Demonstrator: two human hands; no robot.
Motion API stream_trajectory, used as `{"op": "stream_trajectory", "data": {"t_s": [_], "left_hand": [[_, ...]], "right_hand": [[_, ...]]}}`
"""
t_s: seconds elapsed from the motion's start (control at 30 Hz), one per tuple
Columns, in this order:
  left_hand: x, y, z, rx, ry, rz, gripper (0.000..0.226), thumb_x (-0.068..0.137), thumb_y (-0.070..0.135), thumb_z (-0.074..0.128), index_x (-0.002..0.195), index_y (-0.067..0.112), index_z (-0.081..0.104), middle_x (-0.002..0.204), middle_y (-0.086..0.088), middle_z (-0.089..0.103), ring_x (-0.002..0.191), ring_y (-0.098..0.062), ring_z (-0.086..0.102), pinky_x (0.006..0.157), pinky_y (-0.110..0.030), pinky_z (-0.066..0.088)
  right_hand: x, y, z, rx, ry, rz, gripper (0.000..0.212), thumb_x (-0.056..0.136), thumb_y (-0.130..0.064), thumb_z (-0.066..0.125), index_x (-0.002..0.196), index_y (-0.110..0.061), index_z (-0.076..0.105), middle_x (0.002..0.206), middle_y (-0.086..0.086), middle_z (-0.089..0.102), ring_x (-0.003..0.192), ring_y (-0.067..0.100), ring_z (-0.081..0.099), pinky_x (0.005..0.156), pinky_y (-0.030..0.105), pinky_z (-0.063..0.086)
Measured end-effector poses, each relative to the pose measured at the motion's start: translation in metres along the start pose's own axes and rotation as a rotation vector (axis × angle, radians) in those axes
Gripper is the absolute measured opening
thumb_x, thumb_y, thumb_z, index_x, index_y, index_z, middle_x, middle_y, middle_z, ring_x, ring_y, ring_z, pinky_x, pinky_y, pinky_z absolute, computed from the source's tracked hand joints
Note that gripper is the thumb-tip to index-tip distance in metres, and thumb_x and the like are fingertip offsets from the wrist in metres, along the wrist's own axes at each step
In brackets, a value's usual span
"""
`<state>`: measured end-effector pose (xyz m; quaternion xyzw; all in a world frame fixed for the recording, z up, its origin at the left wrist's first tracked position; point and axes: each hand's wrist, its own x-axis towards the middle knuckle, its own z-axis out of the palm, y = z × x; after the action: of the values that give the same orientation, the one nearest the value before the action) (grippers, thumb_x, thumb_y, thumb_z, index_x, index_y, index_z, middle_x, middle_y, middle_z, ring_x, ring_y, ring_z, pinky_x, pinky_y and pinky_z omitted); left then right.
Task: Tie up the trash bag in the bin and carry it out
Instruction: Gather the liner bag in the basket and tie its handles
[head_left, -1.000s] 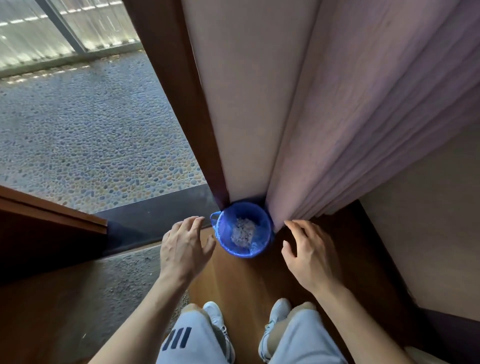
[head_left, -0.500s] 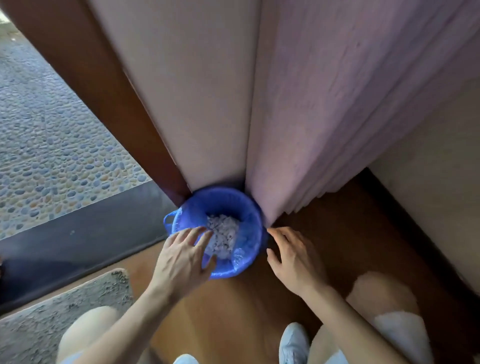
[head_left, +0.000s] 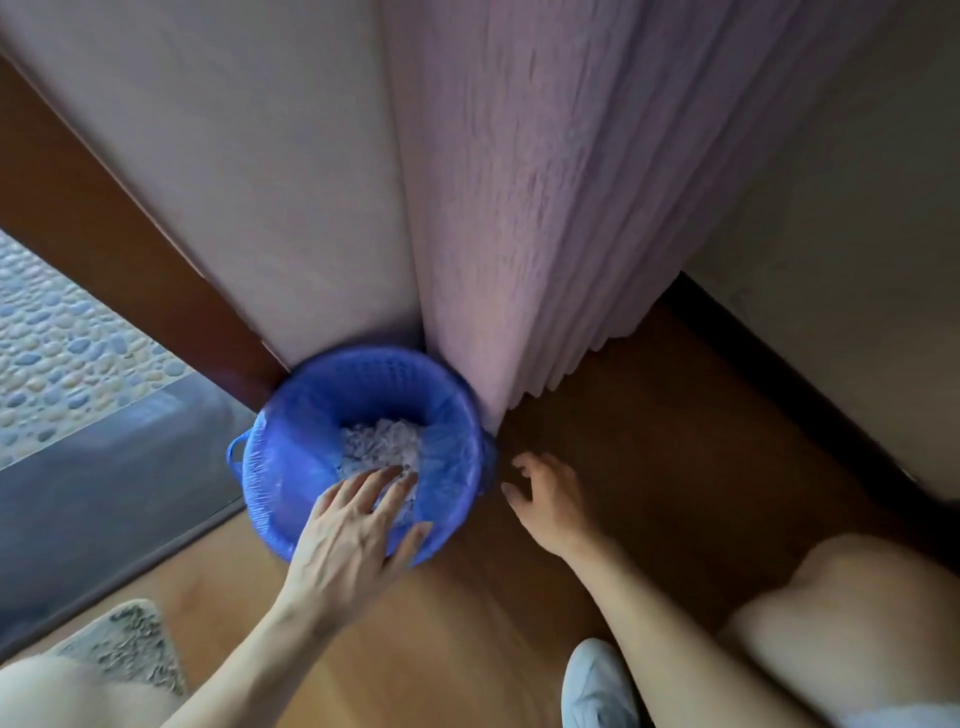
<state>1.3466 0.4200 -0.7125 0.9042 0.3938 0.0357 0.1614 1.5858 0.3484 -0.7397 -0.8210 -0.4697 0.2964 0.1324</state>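
Bin (head_left: 311, 415) wedged in corner against curtain (head_left: 519, 208), bag (head_left: 452, 467) lining it, unknotted. Left hand (head_left: 348, 540) open, fingers spread over near rim to gather bag. Right hand (head_left: 545, 493) open beside bin, empty, likely steadying.

I can read no text, label, brand or number anywhere here, not on my bin (head_left: 291, 467) or around it.
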Motion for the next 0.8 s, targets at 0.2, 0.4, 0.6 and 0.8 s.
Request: {"op": "stream_trajectory", "data": {"t_s": [0.2,0.4,0.6,0.8], "left_hand": [[0.0,-0.001,0.012,-0.015,-0.044,0.0,0.063,0.097,0.061,0.029,0.135,0.02,0.057,0.136,0.001,0.061,0.119,-0.024,0.059,0.098,-0.041,0.045],[-0.005,-0.002,0.007,-0.042,-0.02,-0.026,0.063,0.097,0.063,0.026,0.134,0.023,0.057,0.135,0.005,0.061,0.12,-0.022,0.058,0.099,-0.04,0.045],[-0.004,-0.013,0.013,-0.035,0.0,-0.052,0.057,0.095,0.06,0.033,0.129,0.022,0.06,0.133,0.007,0.062,0.118,-0.021,0.059,0.096,-0.035,0.041],[0.005,-0.009,0.017,0.006,0.03,-0.035,0.052,0.096,0.056,0.036,0.123,0.021,0.063,0.124,0.006,0.066,0.111,-0.022,0.062,0.091,-0.037,0.048]], "right_hand": [[0.026,0.0,0.041,0.118,0.182,0.147,0.046,0.088,-0.042,0.065,0.128,-0.019,0.06,0.126,0.009,0.064,0.112,0.03,0.063,0.086,0.034,0.048],[0.049,-0.004,0.061,0.382,0.226,0.208,0.011,0.089,-0.014,0.068,0.088,-0.003,0.07,0.085,0.016,0.074,0.079,0.027,0.069,0.064,0.031,0.041],[0.032,-0.001,0.028,0.761,0.256,0.106,0.032,0.097,-0.007,0.057,0.068,-0.018,0.05,0.061,-0.002,0.059,0.053,-0.002,0.053,0.057,0.018,0.042],[0.01,-0.033,-0.025,0.958,0.246,-0.005,0.028,0.101,-0.009,0.052,0.074,-0.003,0.051,0.045,-0.01,0.043,0.045,0.005,0.041,0.06,0.033,0.051]]}}
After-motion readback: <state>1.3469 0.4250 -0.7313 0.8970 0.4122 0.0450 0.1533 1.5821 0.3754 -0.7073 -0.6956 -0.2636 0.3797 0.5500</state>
